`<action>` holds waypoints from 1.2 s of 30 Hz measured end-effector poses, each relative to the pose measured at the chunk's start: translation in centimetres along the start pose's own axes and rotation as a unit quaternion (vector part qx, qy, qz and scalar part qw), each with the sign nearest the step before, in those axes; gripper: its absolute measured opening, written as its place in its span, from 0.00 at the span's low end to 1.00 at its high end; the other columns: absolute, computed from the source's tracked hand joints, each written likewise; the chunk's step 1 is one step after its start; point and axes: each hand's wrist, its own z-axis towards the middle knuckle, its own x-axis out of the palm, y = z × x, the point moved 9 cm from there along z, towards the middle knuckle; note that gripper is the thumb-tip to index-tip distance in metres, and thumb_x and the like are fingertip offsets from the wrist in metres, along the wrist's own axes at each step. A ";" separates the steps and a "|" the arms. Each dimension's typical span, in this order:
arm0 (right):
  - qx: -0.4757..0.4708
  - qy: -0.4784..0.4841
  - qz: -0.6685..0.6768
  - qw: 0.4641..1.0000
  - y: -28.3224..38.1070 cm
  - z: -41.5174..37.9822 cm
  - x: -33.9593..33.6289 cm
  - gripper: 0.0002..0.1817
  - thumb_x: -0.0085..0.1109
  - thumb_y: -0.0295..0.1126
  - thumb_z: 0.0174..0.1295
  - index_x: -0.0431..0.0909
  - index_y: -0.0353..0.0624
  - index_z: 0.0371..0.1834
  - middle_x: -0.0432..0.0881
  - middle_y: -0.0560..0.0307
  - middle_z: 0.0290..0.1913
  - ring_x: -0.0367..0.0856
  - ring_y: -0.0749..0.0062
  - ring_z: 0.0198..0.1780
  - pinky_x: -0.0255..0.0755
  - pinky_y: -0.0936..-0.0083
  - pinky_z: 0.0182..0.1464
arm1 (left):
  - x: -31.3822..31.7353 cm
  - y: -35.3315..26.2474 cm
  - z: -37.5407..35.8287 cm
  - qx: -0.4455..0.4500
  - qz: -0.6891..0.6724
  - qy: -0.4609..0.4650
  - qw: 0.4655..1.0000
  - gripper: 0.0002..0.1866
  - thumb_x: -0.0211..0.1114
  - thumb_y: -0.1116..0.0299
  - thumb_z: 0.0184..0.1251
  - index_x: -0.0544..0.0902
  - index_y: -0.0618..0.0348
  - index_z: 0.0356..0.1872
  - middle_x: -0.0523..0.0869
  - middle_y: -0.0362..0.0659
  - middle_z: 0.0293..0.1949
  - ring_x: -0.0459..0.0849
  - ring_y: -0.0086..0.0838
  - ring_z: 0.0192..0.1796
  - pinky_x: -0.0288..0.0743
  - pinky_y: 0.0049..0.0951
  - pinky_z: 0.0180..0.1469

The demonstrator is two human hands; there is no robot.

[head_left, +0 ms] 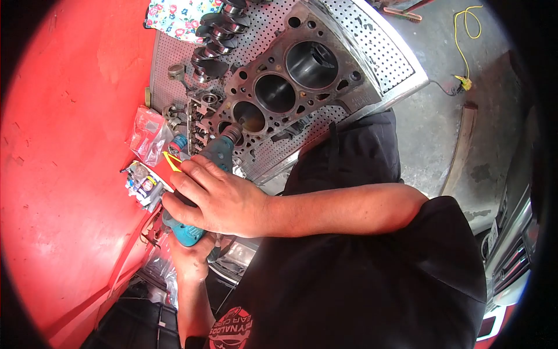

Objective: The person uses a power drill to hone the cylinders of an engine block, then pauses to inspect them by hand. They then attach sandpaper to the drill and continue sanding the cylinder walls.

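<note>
A teal and black power drill [189, 232] is held in both hands. My left hand [190, 257] is wrapped around its rear lower part, its fingers partly hidden. Across the drill's body lies my right hand [224, 198], fingers curled over the casing. The drill's chuck [234, 132] points at a cylinder bore [250, 118] of the engine block [273, 67]. A tool in the chuck reaches into that bore; its working end is hidden. The block lies on a perforated metal bench [386, 55], with larger bores showing farther along.
A crankshaft [216, 43] lies beside the block, near a piston [176, 72] and a flowered cloth [180, 17]. Plastic bags [148, 131] and small containers [142, 183] sit by the red wall [70, 145]. A yellow cord [459, 35] and a wooden board [462, 145] lie on the floor.
</note>
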 end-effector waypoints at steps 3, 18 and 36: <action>-0.004 -0.008 -0.005 1.000 0.1 -0.2 0.1 0.29 0.59 0.39 0.63 0.72 0.42 0.67 0.76 0.37 0.61 0.79 0.40 0.63 0.73 0.41 0.70 | -0.4 0.4 0.1 0.012 0.028 -0.004 1.000 0.24 0.70 0.79 0.57 0.83 0.66 0.58 0.89 0.40 0.45 0.88 0.26 0.45 0.83 0.30 0.49; -0.003 0.005 -0.024 1.000 0.1 0.3 0.4 0.28 0.58 0.40 0.65 0.72 0.43 0.68 0.76 0.38 0.61 0.79 0.41 0.62 0.73 0.41 0.69 | -0.4 0.1 0.5 0.008 -0.002 -0.008 1.000 0.30 0.69 0.79 0.53 0.81 0.64 0.62 0.88 0.40 0.45 0.88 0.25 0.42 0.82 0.28 0.45; 0.001 0.018 -0.031 0.999 -0.1 0.3 0.5 0.29 0.57 0.41 0.64 0.72 0.43 0.68 0.77 0.38 0.61 0.79 0.40 0.63 0.73 0.41 0.70 | -0.7 0.4 0.8 -0.010 0.044 0.000 0.999 0.27 0.67 0.78 0.52 0.84 0.64 0.58 0.90 0.39 0.44 0.88 0.25 0.42 0.82 0.28 0.46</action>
